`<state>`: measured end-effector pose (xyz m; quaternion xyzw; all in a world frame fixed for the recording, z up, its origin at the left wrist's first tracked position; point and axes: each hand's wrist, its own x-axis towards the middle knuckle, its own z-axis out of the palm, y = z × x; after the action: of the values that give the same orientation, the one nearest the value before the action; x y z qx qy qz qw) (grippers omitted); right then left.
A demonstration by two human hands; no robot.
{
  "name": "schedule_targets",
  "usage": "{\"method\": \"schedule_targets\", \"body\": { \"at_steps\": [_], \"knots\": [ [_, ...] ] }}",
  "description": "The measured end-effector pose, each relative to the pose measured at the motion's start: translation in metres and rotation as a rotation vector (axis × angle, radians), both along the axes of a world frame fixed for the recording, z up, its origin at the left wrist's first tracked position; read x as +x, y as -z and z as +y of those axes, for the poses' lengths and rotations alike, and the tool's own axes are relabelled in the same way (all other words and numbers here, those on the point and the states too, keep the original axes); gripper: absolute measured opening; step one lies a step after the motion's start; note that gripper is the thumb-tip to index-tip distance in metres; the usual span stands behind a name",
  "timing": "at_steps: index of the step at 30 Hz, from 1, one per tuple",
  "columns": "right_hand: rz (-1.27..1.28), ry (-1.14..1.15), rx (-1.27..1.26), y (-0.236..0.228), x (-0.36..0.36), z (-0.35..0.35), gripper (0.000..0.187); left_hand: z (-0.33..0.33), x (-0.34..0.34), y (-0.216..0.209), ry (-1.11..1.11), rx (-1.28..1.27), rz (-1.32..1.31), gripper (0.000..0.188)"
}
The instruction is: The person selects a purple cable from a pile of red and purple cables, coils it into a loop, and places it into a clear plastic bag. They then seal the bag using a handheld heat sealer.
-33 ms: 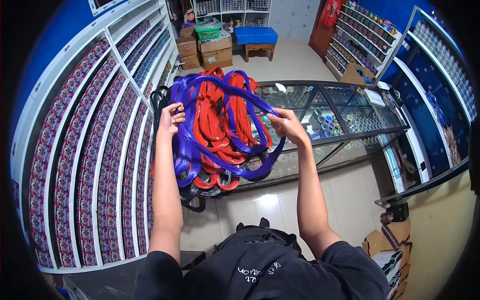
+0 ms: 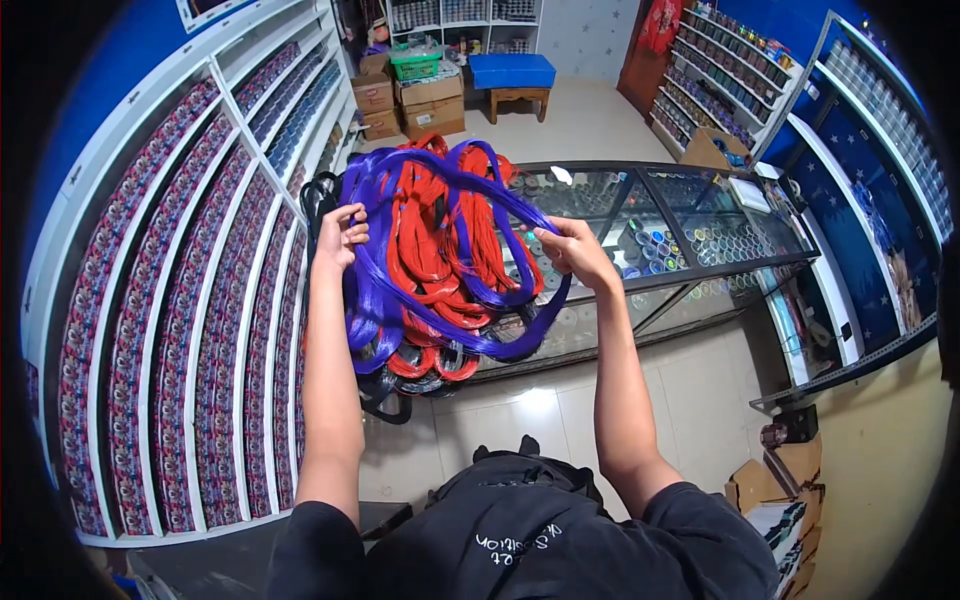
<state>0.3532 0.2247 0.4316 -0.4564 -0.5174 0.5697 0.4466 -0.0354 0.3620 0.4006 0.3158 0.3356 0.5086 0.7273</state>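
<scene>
Mid-frame, my right hand (image 2: 578, 252) pinches purple thread (image 2: 541, 332); whether my left hand (image 2: 344, 238) grips, I can't tell; I'd tension it evenly.

I'd take this for a small shop: a glass display counter (image 2: 662, 217) shows off rows of round, spool-like pieces (image 2: 655, 245), tall white shelves (image 2: 189, 440) packed with matching patterned goods (image 2: 130, 400) climb to the counter's left, a stocked rack (image 2: 718, 75) stands past its far right corner, and cardboard boxes (image 2: 432, 105) sit behind it
</scene>
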Motion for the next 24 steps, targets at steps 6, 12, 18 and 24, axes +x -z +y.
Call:
{"method": "schedule_targets", "body": {
  "at_steps": [6,12,18,24],
  "knots": [
    [-0.043,-0.09,-0.024,0.004,-0.004,-0.002,0.012,0.021,-0.011,-0.004,0.086,0.039,0.048,0.031],
    [-0.102,-0.161,-0.032,0.007,-0.007,-0.006,0.023,0.027,-0.006,-0.026,0.01,0.042,0.071,0.037],
    [-0.303,-0.226,0.027,0.012,0.002,-0.008,0.012,0.025,-0.016,-0.042,0.01,0.16,-0.042,0.038],
    [-0.302,-0.173,0.027,0.03,0.011,-0.017,0.01,0.005,-0.02,-0.049,-0.212,0.189,-0.197,0.035]
  ]
}}
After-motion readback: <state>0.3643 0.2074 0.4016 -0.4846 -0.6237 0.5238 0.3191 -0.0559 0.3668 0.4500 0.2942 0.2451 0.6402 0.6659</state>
